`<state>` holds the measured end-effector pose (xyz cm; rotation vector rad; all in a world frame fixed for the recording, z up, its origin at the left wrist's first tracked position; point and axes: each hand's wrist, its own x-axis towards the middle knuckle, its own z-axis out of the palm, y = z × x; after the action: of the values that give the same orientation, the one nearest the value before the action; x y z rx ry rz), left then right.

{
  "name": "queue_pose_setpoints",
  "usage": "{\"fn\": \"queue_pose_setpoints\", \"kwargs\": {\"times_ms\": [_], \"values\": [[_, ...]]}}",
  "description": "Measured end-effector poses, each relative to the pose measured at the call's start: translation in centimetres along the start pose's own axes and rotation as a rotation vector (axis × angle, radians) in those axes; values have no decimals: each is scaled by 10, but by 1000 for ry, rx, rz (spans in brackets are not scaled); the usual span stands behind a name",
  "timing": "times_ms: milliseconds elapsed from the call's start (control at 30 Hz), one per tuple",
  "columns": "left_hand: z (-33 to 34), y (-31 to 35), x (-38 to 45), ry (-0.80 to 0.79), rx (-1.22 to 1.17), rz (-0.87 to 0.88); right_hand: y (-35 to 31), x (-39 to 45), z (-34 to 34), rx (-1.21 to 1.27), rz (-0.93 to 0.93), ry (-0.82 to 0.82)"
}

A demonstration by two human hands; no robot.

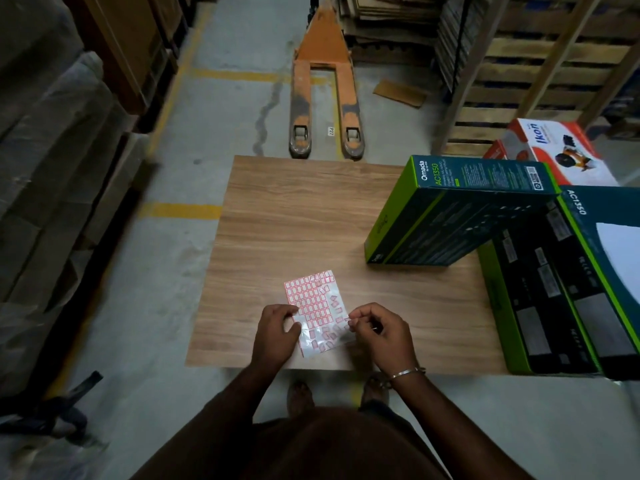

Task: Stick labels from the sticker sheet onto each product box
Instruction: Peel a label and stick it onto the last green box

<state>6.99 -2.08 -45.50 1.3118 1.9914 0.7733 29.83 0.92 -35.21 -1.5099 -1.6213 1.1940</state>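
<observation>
Broadly, the wooden table (294,216) carried 3 dark green product boxes at its right side: 1 (460,216) leaned tilted, 2 (540,306) lay flat. These were judged stiff and best steadied by their edges. The sticker sheet (313,306) lay flat near the table's front edge; it was judged thin, light and floppy. It was pressed down by the left hand (277,327), fingers bent. A label (346,320) at its right edge was pinched by the right hand (377,330).
</observation>
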Motion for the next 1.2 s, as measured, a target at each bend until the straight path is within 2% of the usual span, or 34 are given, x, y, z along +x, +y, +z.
{"fn": "queue_pose_setpoints", "kwargs": {"times_ms": [233, 400, 533, 700, 800, 900, 1033, 1200], "values": [[-14, 29, -4, 34, -99, 72, 0, 4, 7, 79, 30, 16], [-33, 80, -3, 51, -261, 157, -8, 7, 6, 166, 36, 65], [-54, 145, 11, 75, -354, 319, -6, 9, -4, 246, 83, 133], [-74, 234, 37, 141, -385, 560, -8, 14, -30, 319, 77, 310], [-76, 282, 53, 133, -259, 773, -13, 16, -55, 326, 46, 385], [-67, 325, 68, 45, 27, 918, -16, 16, -82, 336, 6, 440], [-43, 373, 77, -11, 414, 946, -14, 16, -115, 358, -10, 498], [-15, 398, 89, -16, 587, 866, -12, 17, -153, 421, -12, 541]]}}
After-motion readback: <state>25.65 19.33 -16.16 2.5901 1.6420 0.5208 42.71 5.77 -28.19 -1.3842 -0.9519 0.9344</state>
